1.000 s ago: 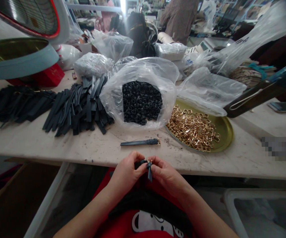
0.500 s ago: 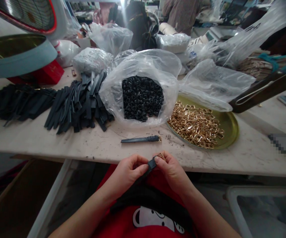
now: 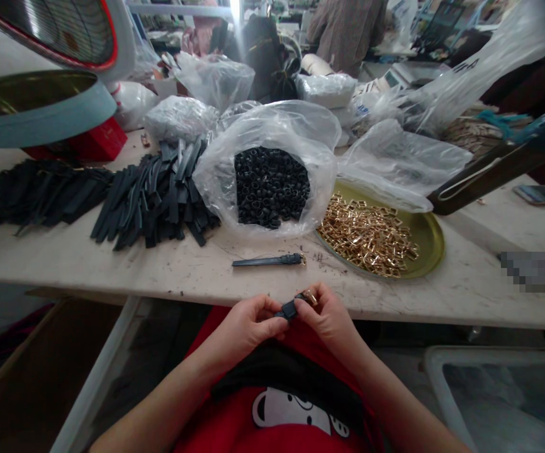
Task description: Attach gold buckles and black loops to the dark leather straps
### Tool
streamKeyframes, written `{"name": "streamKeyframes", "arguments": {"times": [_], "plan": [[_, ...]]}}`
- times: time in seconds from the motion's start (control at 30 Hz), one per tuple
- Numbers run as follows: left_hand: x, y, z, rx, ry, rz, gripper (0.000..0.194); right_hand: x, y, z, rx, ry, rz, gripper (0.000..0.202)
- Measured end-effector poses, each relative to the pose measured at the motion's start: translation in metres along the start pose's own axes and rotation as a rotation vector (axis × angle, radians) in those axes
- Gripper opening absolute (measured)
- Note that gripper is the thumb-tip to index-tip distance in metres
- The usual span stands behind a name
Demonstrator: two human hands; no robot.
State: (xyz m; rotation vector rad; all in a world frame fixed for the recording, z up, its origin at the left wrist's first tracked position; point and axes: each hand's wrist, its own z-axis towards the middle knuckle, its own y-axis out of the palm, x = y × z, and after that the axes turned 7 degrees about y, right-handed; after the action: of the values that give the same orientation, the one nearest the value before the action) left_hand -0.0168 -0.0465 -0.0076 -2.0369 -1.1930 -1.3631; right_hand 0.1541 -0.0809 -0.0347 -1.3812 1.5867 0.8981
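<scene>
Between my hands is a black strap (image 3: 289, 309) with a gold buckle (image 3: 310, 297) at its right end. My left hand (image 3: 259, 318) pinches the strap from the left, thumb on top. My right hand (image 3: 322, 311) grips it close to the buckle, its thumb pressed on the strap. Just beyond, on the table, lies another black buckled strap (image 3: 267, 260). A clear plastic bag (image 3: 211, 182) stands open farther back, holding many small black loops (image 3: 272, 189). Gold buckles (image 3: 371, 236) are heaped in a round gold-coloured tray (image 3: 430, 245) on the right.
Piles of black straps (image 3: 154, 195) lie left on the pale table (image 3: 197, 277). A blue-rimmed tin (image 3: 41, 116) rests on a red box (image 3: 97, 141), by a red-rimmed heater (image 3: 65, 31). A dark handle-like object (image 3: 471, 176) juts in from the right. Someone in a brown top (image 3: 348, 34) is behind.
My right fingers have shifted a little around the buckle, so more of it shows. The strap between my hands has turned slightly. The whole view has moved a little.
</scene>
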Motion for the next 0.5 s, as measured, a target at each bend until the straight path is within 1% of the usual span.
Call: {"name": "streamKeyframes", "arguments": {"times": [0.03,0.07,0.17,0.2,0.23,0.33,0.4,0.5], "plan": [[-0.001,0.0,0.0,-0.003,-0.018,-0.024,0.019,0.0,0.0,-0.001,0.009,-0.043,-0.068,0.022],[-0.003,0.0,0.0,-0.001,-0.032,-0.04,0.019,-0.001,0.0,-0.002,-0.018,-0.075,-0.124,0.021],[-0.01,0.001,0.003,0.003,-0.045,-0.092,0.021,-0.004,-0.002,-0.007,-0.203,-0.098,-0.273,0.014],[-0.012,0.001,0.003,-0.005,-0.046,-0.102,0.021,-0.005,-0.003,-0.008,-0.242,-0.097,-0.313,0.011],[-0.013,0.001,0.004,-0.02,-0.05,-0.106,0.021,-0.006,-0.004,-0.009,-0.262,-0.1,-0.346,0.011],[-0.013,-0.002,0.003,-0.063,-0.07,-0.085,0.022,-0.006,-0.007,-0.011,-0.263,-0.147,-0.427,0.01],[-0.011,-0.002,0.002,-0.06,-0.091,-0.061,0.023,-0.008,-0.008,-0.011,-0.283,-0.206,-0.498,0.01],[-0.006,0.0,0.0,-0.035,-0.107,0.009,0.023,-0.011,-0.009,-0.012,-0.346,-0.317,-0.622,0.013]]}}
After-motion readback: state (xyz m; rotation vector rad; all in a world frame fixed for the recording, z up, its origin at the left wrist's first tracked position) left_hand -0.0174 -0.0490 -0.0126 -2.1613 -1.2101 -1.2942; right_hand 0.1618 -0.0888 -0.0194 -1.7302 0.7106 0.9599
